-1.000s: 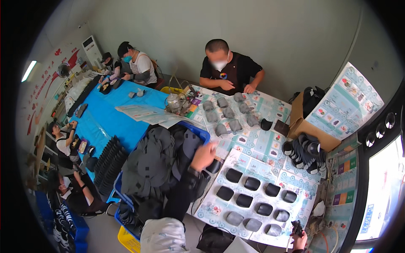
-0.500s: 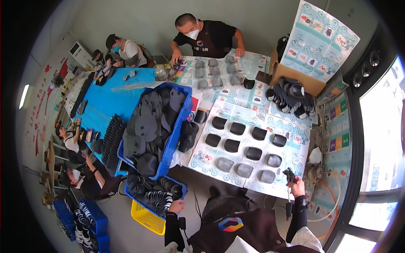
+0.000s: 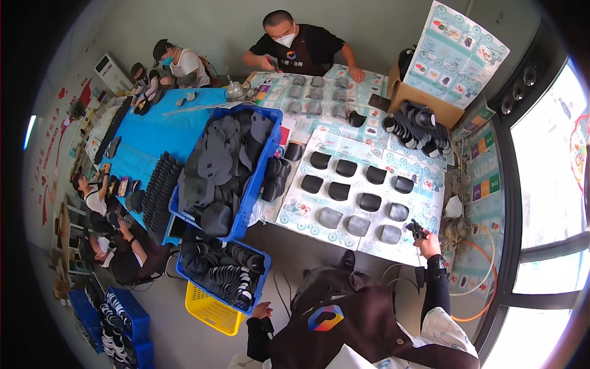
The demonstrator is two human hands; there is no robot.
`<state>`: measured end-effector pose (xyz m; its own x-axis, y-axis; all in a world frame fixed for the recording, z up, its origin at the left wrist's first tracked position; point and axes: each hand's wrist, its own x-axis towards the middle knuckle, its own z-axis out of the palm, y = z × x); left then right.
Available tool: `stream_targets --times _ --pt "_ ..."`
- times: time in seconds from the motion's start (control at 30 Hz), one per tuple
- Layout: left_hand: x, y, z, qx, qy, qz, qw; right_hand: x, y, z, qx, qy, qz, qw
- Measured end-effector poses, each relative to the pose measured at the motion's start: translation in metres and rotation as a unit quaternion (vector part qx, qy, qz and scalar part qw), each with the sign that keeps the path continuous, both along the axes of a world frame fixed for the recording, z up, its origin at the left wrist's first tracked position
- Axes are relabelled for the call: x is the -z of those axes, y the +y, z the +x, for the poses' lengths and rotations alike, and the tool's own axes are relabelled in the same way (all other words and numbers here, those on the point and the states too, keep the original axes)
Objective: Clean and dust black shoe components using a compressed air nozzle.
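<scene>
Black hand tool [image 3: 416, 230], possibly a spray gun, is at the near right edge of the patterned board [image 3: 424, 200], in the right hand [image 3: 429, 245]. We find that hand closed around the tool's lower part, its front directed over the board; this hold, in our judgement, keeps the tool's head clear of the fingers. The left hand [image 3: 262, 310] is low, just beside the smaller blue crate [image 3: 261, 284]; its fingers look loosely parted, and we see nothing in its hold.

On the board we count eleven curved pieces in three rows. Seven are dark pieces [image 3: 339, 191]; four are grey pieces [image 3: 357, 226], nearest the tool. We judge that the gaps between them serve to keep each surface reachable and free of contact; why the shades differ we cannot tell.

The large blue crate [image 3: 253, 181] stands left of the board, heaped with dark flat parts [image 3: 215, 160], probably to save room. The smaller crate rests over a yellow basket [image 3: 212, 310], which seems to raise it. Opposite, a co-worker [image 3: 301, 52] faces similar pieces, also laid out separately.
</scene>
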<state>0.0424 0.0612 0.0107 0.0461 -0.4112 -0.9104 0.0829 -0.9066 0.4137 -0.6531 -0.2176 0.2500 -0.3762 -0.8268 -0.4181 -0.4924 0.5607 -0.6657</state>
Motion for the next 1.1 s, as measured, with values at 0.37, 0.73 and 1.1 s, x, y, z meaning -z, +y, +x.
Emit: stream_targets --times 0.37,0.73,1.1 --pt "0.019 0.016 0.006 0.134 -0.065 -0.070 0.986 0.009 0.009 0.008 -0.004 -0.044 -0.027 0.999" --pt "0.017 0.002 -0.006 -0.018 -0.011 -0.017 1.000 0.003 0.007 0.004 -0.024 -0.029 -0.010 0.999" --pt "0.015 0.005 -0.019 -0.028 -0.017 -0.010 0.999 0.014 0.008 -0.001 -0.010 -0.031 -0.016 0.999"
